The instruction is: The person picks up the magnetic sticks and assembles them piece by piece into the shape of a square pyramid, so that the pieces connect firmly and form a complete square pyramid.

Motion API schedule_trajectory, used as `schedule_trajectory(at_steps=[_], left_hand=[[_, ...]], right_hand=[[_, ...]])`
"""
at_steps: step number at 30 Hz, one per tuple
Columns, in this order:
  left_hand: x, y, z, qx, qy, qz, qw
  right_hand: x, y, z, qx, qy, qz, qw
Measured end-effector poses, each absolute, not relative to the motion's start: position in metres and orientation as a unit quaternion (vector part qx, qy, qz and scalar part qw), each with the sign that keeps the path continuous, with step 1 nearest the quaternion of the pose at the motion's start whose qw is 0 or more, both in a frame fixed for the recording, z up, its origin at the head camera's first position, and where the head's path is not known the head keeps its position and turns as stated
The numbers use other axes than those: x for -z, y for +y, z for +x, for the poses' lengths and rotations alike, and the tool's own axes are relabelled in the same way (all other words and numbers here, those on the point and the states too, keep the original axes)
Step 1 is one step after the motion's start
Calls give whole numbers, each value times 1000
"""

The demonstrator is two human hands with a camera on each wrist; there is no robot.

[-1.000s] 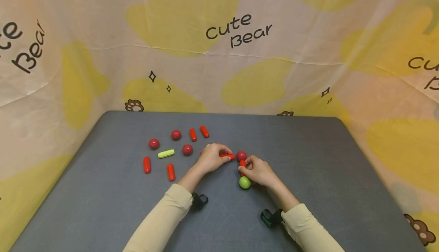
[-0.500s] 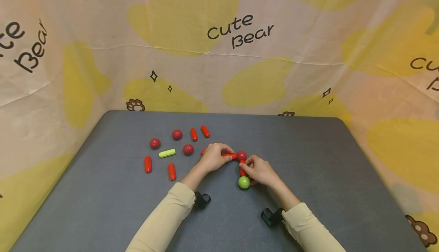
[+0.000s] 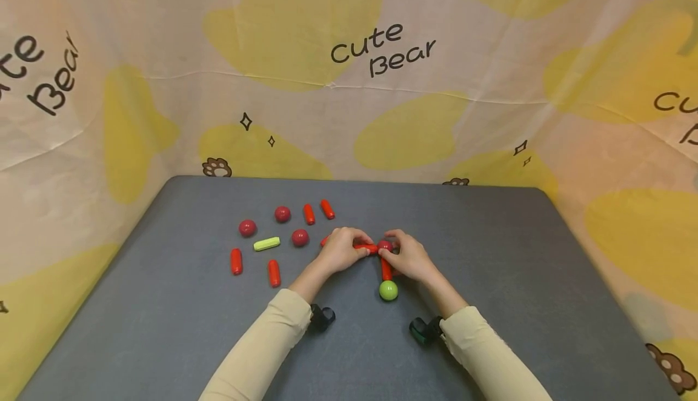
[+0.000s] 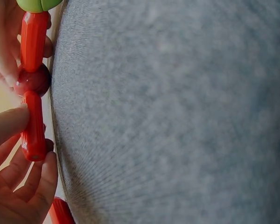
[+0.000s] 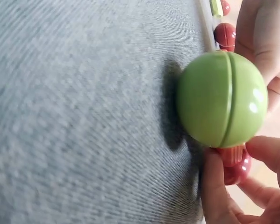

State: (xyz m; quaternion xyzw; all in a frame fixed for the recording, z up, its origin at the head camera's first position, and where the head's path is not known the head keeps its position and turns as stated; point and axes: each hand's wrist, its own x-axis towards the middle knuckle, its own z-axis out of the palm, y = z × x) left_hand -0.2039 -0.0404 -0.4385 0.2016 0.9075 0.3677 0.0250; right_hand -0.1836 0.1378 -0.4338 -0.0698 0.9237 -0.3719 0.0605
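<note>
My left hand (image 3: 338,251) pinches a short red ribbed rod (image 4: 33,130) between thumb and fingers. The rod's far end meets a dark red ball (image 4: 35,80); whether it sits inside the ball I cannot tell. Around that ball curl the thumb and fingers of my right hand (image 3: 411,258). From the ball a second red rod (image 3: 386,270) runs toward me and ends at a shiny green ball (image 5: 222,99). In the right wrist view the green ball hides most of this rod. Another red rod (image 4: 60,212) lies partly hidden behind my left hand.
Left of the hands on the grey table (image 3: 163,328) lie dark red balls (image 3: 248,228), a yellow-green rod (image 3: 266,244) and several red rods (image 3: 236,261). A patterned cloth (image 3: 305,98) hangs behind and beside the table.
The rod in my left hand has moved right, closing the gap to the dark red ball. My right hand has shifted from the second rod up to that ball.
</note>
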Motion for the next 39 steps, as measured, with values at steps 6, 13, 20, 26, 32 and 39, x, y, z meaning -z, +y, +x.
schedule_trajectory(at_steps=[6, 13, 20, 26, 32, 39], left_hand=[[437, -40, -203, -363, 911, 194, 32], [434, -49, -202, -360, 913, 190, 28], [420, -69, -200, -378, 909, 177, 11], [409, -94, -199, -404, 903, 143, -14], [401, -118, -196, -417, 901, 113, -29], [402, -138, -198, -418, 905, 55, -62]], right_hand=[[436, 136, -185, 367, 926, -74, 53], [438, 135, -185, 363, 928, -71, 50], [439, 135, -186, 360, 929, -68, 49], [440, 136, -186, 358, 930, -69, 49], [438, 137, -184, 363, 928, -71, 48], [438, 136, -185, 357, 930, -72, 41]])
